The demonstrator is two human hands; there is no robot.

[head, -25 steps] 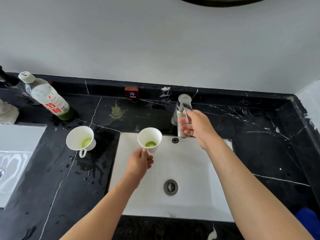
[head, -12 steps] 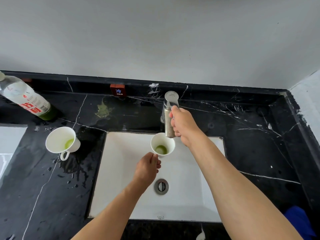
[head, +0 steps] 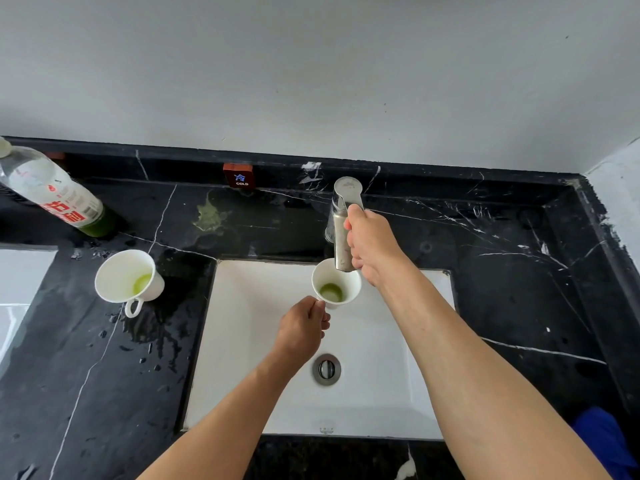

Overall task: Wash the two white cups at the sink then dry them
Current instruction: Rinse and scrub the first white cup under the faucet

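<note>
My left hand (head: 302, 329) grips the handle of a white cup (head: 335, 284) with green residue in its bottom, held over the white sink (head: 249, 341) right under the spout of the steel tap (head: 343, 226). My right hand (head: 372, 244) is closed around the tap's lever and spout. No water stream is visible. The second white cup (head: 126, 280), also with green liquid inside, stands upright on the wet black counter (head: 104, 393) left of the sink, handle toward me.
A plastic bottle (head: 55, 195) with green liquid leans at the back left. A red "COLD" tag (head: 239, 176) sits on the backsplash. Greenish spill (head: 209, 216) stains the counter. A blue cloth (head: 602, 441) lies bottom right; another basin (head: 17, 289) shows at left.
My left hand carried the cup rightward until it sat under the spout. My right hand shifted from touching the tap to gripping it. The view moved a little to the right.
</note>
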